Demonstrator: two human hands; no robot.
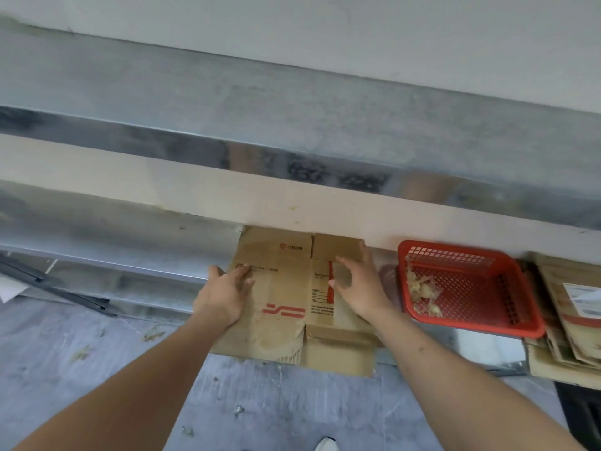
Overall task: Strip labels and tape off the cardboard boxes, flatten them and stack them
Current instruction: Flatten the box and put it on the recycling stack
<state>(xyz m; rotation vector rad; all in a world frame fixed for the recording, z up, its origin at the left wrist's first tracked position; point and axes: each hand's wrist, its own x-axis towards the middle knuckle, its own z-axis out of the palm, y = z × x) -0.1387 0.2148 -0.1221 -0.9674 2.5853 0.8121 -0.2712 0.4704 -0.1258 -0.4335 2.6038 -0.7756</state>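
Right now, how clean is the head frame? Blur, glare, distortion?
Head view: soft overall, print on the flattened box smeared and unreadable; wide-angle bend curves the metal ledge, whose face gives hazy reflections; lighting flat, no hard shadows; left hand, right hand and red basket stay distinguishable.

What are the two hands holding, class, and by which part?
Both hold the flattened cardboard box: the left hand lies on its left edge, and the right hand touches the right panel, fingers curled.
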